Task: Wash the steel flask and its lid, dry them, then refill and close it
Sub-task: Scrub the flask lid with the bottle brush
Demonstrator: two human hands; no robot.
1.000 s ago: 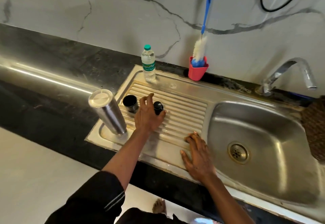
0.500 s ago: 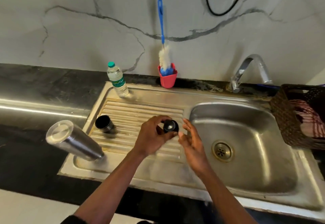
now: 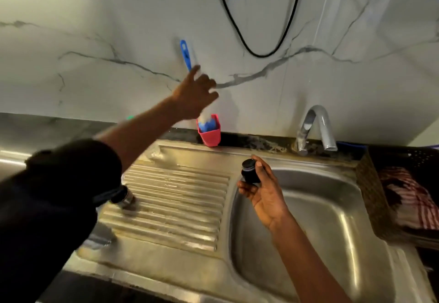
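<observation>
The sink (image 3: 332, 243) fills the view, its drainboard to the left. The left hand (image 3: 194, 93), which pinched the lid half a second ago, has gone up to the brush (image 3: 185, 53) standing in the red cup (image 3: 210, 136) (too blurred to tell whether it grips). The right hand (image 3: 263, 193) now grips the lid (image 3: 249, 172) over the basin's left edge. The flask (image 3: 99, 237) is mostly hidden under the left sleeve.

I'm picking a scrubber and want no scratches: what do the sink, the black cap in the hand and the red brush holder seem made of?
Sink: stainless steel, brushed finish; streaky glare and fine scuffs. Cap: probably plastic, dark and mostly matte, with a ridged neck; too blurred to be sure. Red holder: plastic, by its even colour and soft sheen.
</observation>
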